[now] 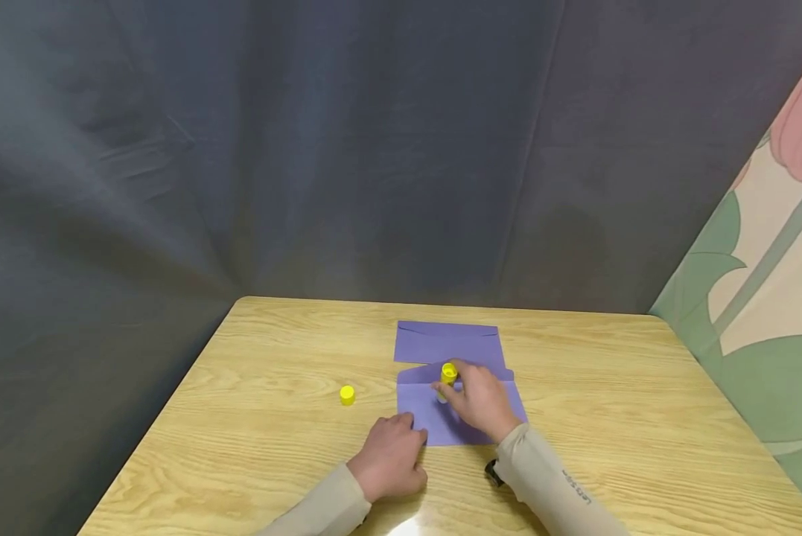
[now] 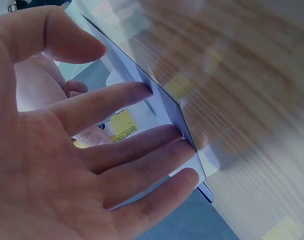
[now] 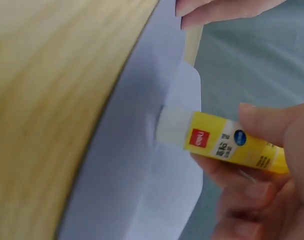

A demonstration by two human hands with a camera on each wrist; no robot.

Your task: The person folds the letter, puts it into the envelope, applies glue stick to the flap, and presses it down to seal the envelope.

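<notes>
A purple envelope [image 1: 468,428] lies on the table with its flap folded out toward the far side. My right hand [image 1: 482,398] grips a yellow glue stick [image 3: 237,142] between thumb and fingers. Its white end points down, right at the crease between envelope and flap in the right wrist view. Fingertips of my left hand [image 1: 392,454] rest on the near left corner of the envelope, the fingers fairly straight in the left wrist view. To the left of the envelope stands the yellow cap [image 1: 347,395].
Just beyond the first envelope lies a second purple envelope [image 1: 444,342], partly overlapped by the flap. The wooden table [image 1: 273,357] ends at a dark curtain [image 1: 387,164] behind, and a flower-patterned cloth [image 1: 762,283] hangs on the right.
</notes>
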